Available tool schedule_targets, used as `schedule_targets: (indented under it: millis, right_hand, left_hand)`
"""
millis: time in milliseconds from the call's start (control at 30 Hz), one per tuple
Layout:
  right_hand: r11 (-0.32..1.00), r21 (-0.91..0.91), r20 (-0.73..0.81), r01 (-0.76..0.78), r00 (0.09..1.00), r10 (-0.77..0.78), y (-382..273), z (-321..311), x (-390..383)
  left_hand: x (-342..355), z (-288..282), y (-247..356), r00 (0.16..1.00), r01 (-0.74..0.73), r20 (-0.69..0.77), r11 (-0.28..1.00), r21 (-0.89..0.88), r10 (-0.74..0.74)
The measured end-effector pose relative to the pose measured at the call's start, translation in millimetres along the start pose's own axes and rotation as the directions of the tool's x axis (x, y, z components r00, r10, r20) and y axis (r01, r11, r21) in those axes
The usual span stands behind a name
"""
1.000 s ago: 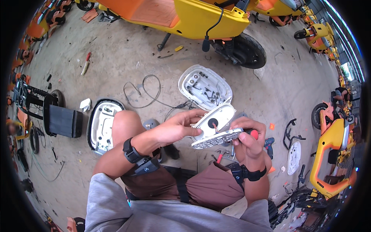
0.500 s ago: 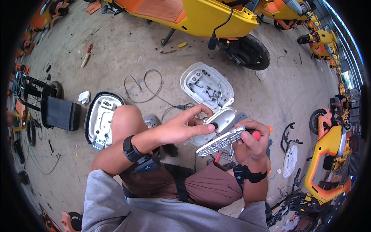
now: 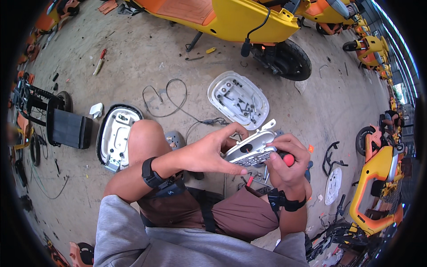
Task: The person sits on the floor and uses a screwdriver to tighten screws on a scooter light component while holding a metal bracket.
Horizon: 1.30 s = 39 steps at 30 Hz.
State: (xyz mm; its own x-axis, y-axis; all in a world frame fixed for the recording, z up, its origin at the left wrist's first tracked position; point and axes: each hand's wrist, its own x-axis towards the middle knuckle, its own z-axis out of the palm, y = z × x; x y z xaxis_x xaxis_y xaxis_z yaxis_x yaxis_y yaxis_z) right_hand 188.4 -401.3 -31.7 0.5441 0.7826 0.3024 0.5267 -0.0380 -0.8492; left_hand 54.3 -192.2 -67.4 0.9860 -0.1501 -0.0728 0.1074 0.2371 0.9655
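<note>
Both ends of the casing (image 3: 254, 158), on the near side of the tray (image 3: 221, 103), are pinched by the fingers of left hand (image 3: 211, 150) and right hand (image 3: 292, 174), presumably to steady its halves, a red-ended tool (image 3: 289, 160) sharing the right grip.

A yellow-and-orange scooter (image 3: 235, 24) stands on a kickstand across the top, its black tyre (image 3: 296, 60) resting on the dusty concrete floor (image 3: 133, 62). Below it lies a white tray (image 3: 256, 95) with dark screws (image 3: 243, 107) scattered inside; a looping black cable (image 3: 214, 121) ends just beside. To the left are a black-rimmed white shell (image 3: 118, 138), a white scrap (image 3: 96, 110), a red-handled tool (image 3: 100, 61) and a dark box (image 3: 71, 129). On the right, a black bracket (image 3: 328, 155) lies near a white oval cover (image 3: 333, 186), beside another yellow-and-orange scooter (image 3: 379, 163); beyond, another person (image 3: 390, 118) sits low.
</note>
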Motion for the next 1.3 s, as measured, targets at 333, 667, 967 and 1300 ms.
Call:
schedule_targets:
  millis: [333, 667, 967, 1300]
  right_hand:
    - [0.994, -0.046, -0.110, -0.096, 0.990, 0.091, 0.4, 13.1, -2.1]
    - [0.962, 0.095, -0.272, -0.257, 0.923, 0.273, 8.1, 35.7, -9.9]
    - [0.936, 0.155, -0.313, -0.317, 0.883, 0.351, 12.5, 44.4, -11.1]
    - [0.912, 0.258, -0.306, -0.318, 0.869, 0.389, 11.4, 50.4, -11.9]
  left_hand:
    - [-1.3, 2.9, 4.3, 0.993, 0.072, -0.094, 0.995, 0.070, -0.065]
    - [1.3, 1.6, 0.3, 0.990, 0.032, -0.143, 0.996, 0.087, -0.019]
    - [1.6, 2.3, 2.4, 0.982, 0.067, -0.185, 0.994, 0.084, -0.050]
    - [1.7, 1.6, -4.3, 0.984, 0.055, -0.170, 0.997, 0.058, -0.045]
